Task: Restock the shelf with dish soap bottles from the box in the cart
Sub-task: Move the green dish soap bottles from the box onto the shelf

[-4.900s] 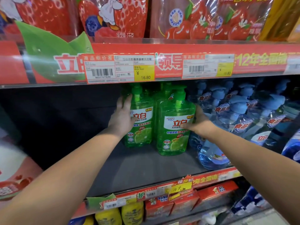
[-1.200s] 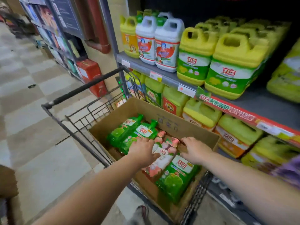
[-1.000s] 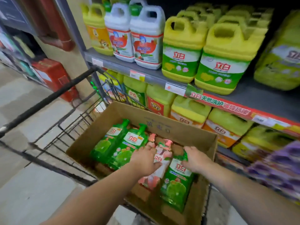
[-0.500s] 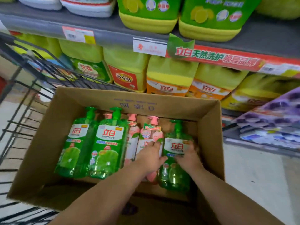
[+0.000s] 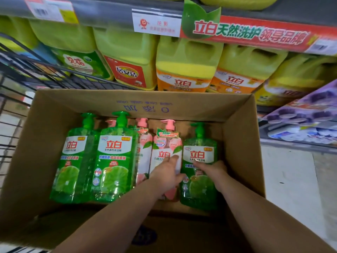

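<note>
Compared with half a second earlier, hand placement is unchanged; only the view has drawn closer to the box (image 5: 145, 105), which sits in the cart (image 5: 21, 66). The right hand (image 5: 212, 168) grasps the rightmost green bottle (image 5: 198, 190), with its thumb at the lower edge of the label and its fingers curled over the right side. The left hand (image 5: 166, 173) lies on the adjacent pink bottle (image 5: 164, 143), one fingertip on its label; whether it grips cannot be determined. All bottles lie flat in the box, pumps toward the shelf (image 5: 109, 10). Two further green bottles (image 5: 113, 161) lie at the left, untouched.
</note>
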